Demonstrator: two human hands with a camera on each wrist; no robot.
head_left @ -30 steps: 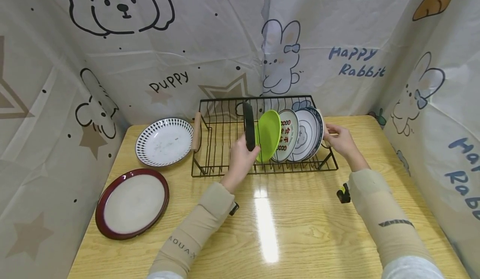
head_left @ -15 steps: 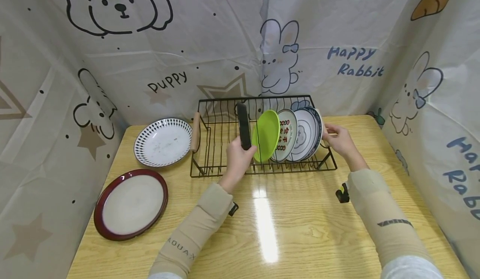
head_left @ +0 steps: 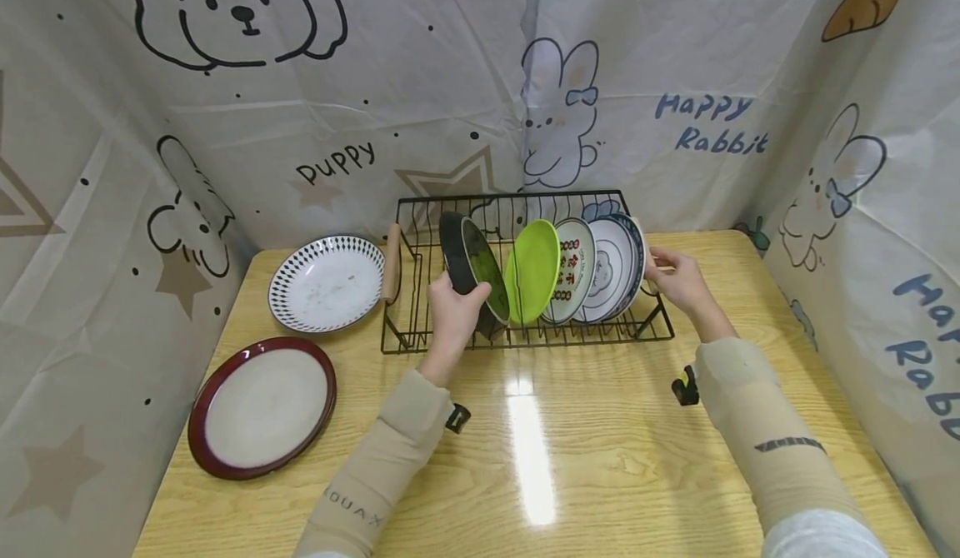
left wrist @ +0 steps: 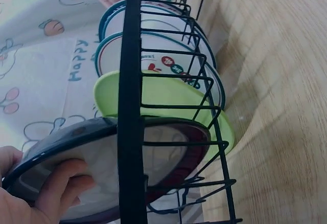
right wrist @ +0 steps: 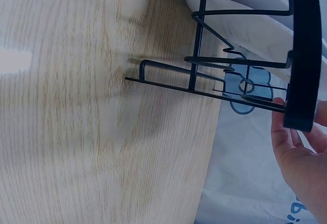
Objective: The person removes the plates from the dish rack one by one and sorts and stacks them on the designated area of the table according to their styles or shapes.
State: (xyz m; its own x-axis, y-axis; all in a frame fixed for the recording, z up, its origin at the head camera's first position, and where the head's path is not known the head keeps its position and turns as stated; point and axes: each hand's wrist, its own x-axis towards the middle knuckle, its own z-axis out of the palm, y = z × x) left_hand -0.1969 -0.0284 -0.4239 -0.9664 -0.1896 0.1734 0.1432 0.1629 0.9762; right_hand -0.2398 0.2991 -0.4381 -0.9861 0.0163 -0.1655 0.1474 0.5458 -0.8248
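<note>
The rack [left wrist: 131, 91] stands at the rear of the desk [head_left: 600, 425], in front of the backdrop sheet [head_left: 420, 108]. In the rack, from left to right: tilted dish [head_left: 459, 250], second plate [head_left: 532, 271], third plate [head_left: 576, 275], right-end plates [head_left: 609, 271]. The left hand [head_left: 453, 312] is on the tilted dish, left of the second plate. The right hand [head_left: 681, 281] is at the rack's right end. Just left of the rack, the shallow bowl [head_left: 330, 283] rests on the desk. The flat plate [head_left: 266, 408] lies before it, nearer the person.
</note>
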